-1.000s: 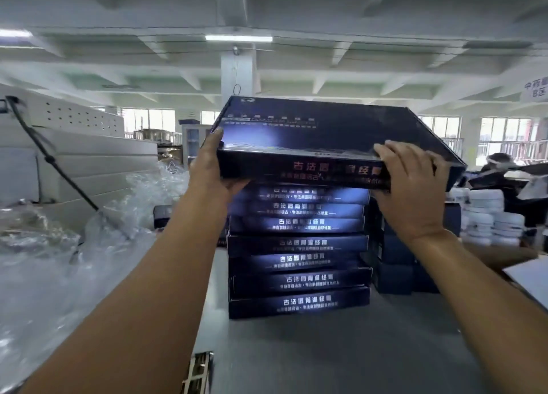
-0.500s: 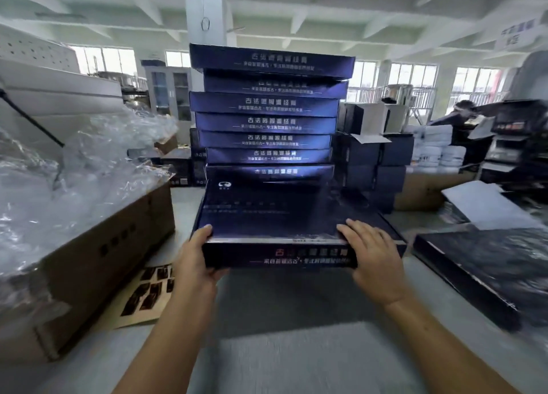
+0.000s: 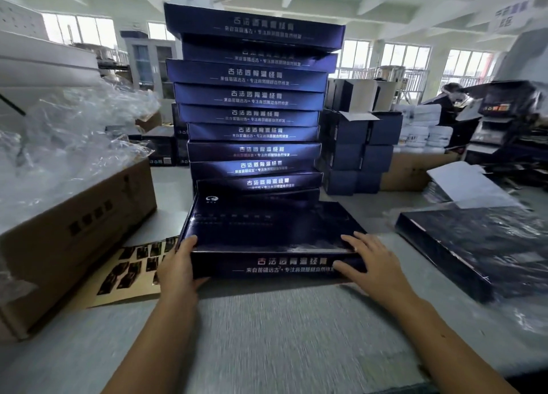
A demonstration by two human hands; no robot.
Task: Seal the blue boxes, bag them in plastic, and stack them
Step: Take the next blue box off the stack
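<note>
Blue box: flat on grey tabletop, near centre, far edge at foot of tall stack of like boxes. Left grip: clamped on near-left corner, thumb on lid, fingers wrapped round the side. Right grip: fingers spread and nearly straight, laid over near-right corner, touching lid and front face, not closed round it.

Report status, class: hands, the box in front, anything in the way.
Left hand grips blue box at near left corner. Right hand rests spread on near right corner. Box flat on table, in front of tall stack. Nothing in the way.
</note>
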